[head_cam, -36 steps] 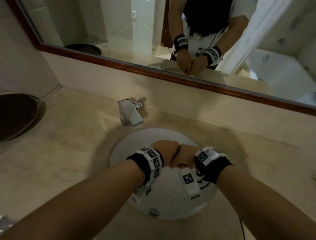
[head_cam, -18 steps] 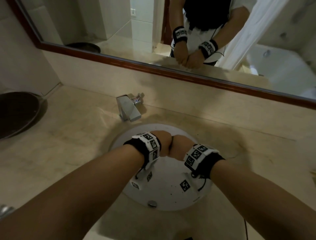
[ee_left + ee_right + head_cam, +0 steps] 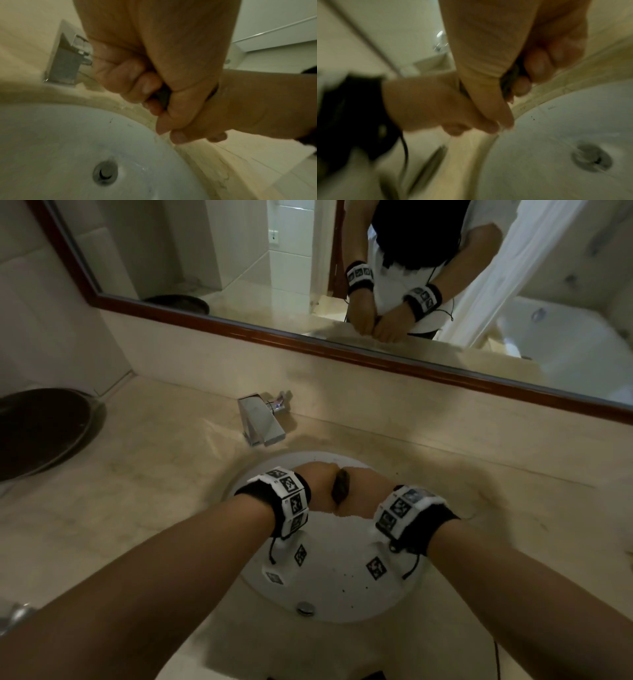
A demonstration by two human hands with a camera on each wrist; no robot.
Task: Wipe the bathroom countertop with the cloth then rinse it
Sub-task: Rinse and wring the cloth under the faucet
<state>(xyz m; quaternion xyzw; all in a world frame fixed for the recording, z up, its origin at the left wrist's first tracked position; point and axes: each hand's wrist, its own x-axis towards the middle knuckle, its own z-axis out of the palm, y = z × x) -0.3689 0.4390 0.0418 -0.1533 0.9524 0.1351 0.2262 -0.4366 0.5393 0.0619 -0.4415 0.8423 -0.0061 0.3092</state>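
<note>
A dark cloth (image 3: 341, 490) is bunched tight between my two fists above the white sink (image 3: 329, 604). My left hand (image 3: 317, 486) grips one end and my right hand (image 3: 364, 491) grips the other, knuckles almost touching. Only a small dark strip of the cloth (image 3: 163, 94) shows between the curled fingers in the left wrist view, and another strip of cloth (image 3: 510, 79) in the right wrist view. The chrome faucet (image 3: 262, 422) stands behind the basin on the beige countertop (image 3: 137, 491); no water runs from it.
A dark round tray (image 3: 37, 433) sits at the counter's far left. The mirror (image 3: 342, 268) with a wooden frame runs along the back wall. The drain (image 3: 306, 607) is near the basin's front. Dark specks dot the basin.
Both fists have stayed pressed together over the basin and shifted slightly toward the faucet. A strip of dark cloth now shows between them.
</note>
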